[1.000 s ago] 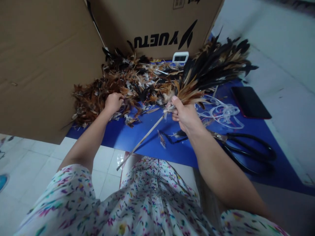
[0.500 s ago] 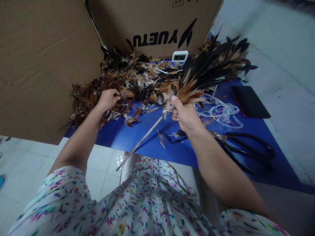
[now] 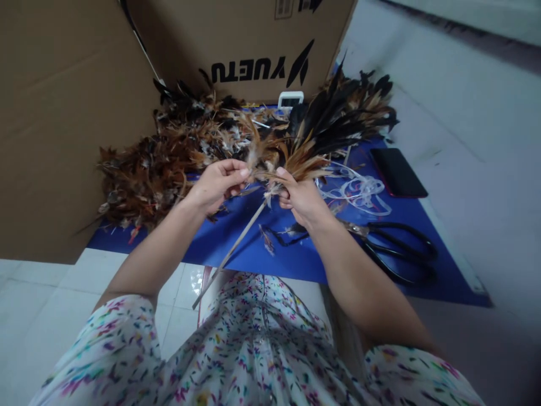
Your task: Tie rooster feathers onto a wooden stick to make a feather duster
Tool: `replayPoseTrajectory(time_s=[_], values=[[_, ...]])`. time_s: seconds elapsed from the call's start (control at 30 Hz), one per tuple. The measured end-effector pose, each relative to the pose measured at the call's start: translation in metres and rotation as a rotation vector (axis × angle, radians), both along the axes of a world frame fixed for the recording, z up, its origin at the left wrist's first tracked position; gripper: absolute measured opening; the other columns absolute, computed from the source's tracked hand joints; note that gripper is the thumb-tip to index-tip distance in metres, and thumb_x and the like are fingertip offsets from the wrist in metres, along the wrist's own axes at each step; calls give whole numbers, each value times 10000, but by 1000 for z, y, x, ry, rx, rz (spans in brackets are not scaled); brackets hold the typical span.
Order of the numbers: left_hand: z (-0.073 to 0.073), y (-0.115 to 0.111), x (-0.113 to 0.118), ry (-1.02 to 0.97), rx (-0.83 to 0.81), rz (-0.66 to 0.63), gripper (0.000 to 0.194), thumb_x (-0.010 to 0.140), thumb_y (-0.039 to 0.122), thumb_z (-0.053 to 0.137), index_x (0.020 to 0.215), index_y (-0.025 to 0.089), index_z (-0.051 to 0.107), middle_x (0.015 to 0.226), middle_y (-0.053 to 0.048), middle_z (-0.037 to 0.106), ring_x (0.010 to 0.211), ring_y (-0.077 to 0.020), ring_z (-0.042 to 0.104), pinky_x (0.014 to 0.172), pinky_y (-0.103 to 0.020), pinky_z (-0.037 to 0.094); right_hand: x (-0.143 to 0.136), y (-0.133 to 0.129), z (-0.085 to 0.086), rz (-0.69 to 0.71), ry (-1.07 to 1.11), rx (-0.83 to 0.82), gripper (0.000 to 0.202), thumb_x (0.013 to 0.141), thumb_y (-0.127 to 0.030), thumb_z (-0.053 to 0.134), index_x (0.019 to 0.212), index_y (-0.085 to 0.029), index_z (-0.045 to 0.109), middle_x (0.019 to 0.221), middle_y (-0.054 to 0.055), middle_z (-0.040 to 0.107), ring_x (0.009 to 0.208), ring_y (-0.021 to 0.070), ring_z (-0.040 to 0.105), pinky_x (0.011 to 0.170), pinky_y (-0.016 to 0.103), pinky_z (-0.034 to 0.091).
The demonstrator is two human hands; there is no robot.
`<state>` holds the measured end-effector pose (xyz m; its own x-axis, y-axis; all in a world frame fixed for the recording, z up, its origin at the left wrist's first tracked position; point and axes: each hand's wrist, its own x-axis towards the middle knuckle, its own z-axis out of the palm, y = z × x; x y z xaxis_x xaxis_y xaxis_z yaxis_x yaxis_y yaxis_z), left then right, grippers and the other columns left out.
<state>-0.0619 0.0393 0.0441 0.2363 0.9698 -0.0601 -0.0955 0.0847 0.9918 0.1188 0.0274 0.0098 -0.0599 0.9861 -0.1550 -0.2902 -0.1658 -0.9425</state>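
My right hand (image 3: 298,194) is closed round the base of a feather duster (image 3: 338,121), whose dark and brown plumes fan out to the upper right. From under that hand its thin stick (image 3: 243,237) slants down past the table's front edge. Close by on the left, my left hand (image 3: 224,180) pinches a light brown feather (image 3: 253,146) between thumb and fingers, beside the duster's base. A heap of loose brown and black feathers (image 3: 143,169) spreads behind and left of my left hand.
Black-handled scissors (image 3: 397,248) lie on the blue tabletop (image 3: 291,265) at right, near a tangle of clear plastic strip (image 3: 359,189) and a dark phone (image 3: 399,172). A white digital timer (image 3: 291,100) stands at the back. Cardboard (image 3: 181,39) walls the back and left.
My left hand has moved right from the feather heap to the duster's base, bringing a feather with it. My right hand keeps its hold on the duster. The view has shifted slightly.
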Motion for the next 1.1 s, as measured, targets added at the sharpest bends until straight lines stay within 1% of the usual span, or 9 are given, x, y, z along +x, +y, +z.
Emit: replayPoseTrajectory(time_s=[0.17, 0.27, 0.4, 0.57, 0.73, 0.8, 0.93, 1.03, 1.1], values=[[-14, -1, 25, -92, -64, -72, 405, 556, 349, 893, 736, 145, 593, 620, 20, 590, 525, -43, 504, 448, -163, 332, 0, 0, -1, 43, 32, 23, 350, 771, -387, 734, 668, -199, 457, 438, -122, 311, 371, 14, 203, 365, 151, 143], [-17, -3, 32, -146, -65, -76, 416, 544, 356, 898, 720, 144, 587, 599, 24, 582, 521, -41, 509, 447, -160, 332, 0, 0, -3, 75, 23, 33, 284, 794, -351, 691, 694, -197, 474, 449, -119, 325, 371, 15, 195, 369, 157, 129], [-22, -6, 36, -172, -73, -57, 448, 519, 381, 907, 726, 143, 589, 560, 28, 575, 503, -47, 507, 438, -162, 335, 0, 1, -4, 67, 11, 36, 261, 823, -322, 638, 687, -199, 453, 455, -115, 336, 372, 18, 208, 365, 156, 147], [-29, -10, 38, -127, -64, -18, 453, 517, 386, 902, 728, 141, 585, 534, 33, 554, 477, -48, 481, 402, -165, 287, -3, 1, -5, 1, 18, 30, 332, 765, -354, 714, 683, -206, 428, 459, -124, 324, 379, 18, 240, 363, 144, 171], [-34, -8, 39, -91, -60, 18, 428, 526, 370, 891, 716, 149, 578, 543, 51, 532, 442, -29, 422, 385, -168, 246, -4, -1, -4, 27, 1, 3, 369, 759, -320, 718, 604, -193, 409, 423, -114, 325, 359, 4, 229, 362, 149, 146], [-36, -7, 39, -86, -70, 31, 412, 528, 354, 890, 710, 149, 583, 574, 51, 546, 461, -26, 440, 403, -165, 292, -4, -1, -3, 26, 7, -4, 364, 776, -291, 696, 591, -192, 399, 417, -113, 320, 357, 3, 223, 363, 150, 148], [-37, -8, 38, -121, -155, 15, 395, 548, 327, 882, 728, 151, 577, 661, 48, 588, 566, -47, 556, 522, -175, 466, -3, -2, -3, 37, -1, -3, 347, 822, -260, 642, 587, -193, 396, 434, -106, 316, 371, 10, 228, 368, 152, 161], [-36, -9, 36, -145, -190, -43, 406, 563, 336, 879, 739, 155, 561, 655, 50, 592, 576, -73, 585, 561, -234, 547, -2, -1, -6, 58, -26, 28, 365, 845, -331, 638, 594, -192, 412, 460, -97, 320, 387, 16, 240, 371, 154, 157], [-35, -9, 35, -152, -194, -68, 416, 564, 340, 881, 735, 154, 550, 645, 48, 593, 570, -86, 594, 552, -263, 570, 0, -1, -8, 62, -46, 62, 369, 824, -408, 671, 624, -193, 447, 478, -96, 333, 396, 20, 250, 370, 159, 156]])
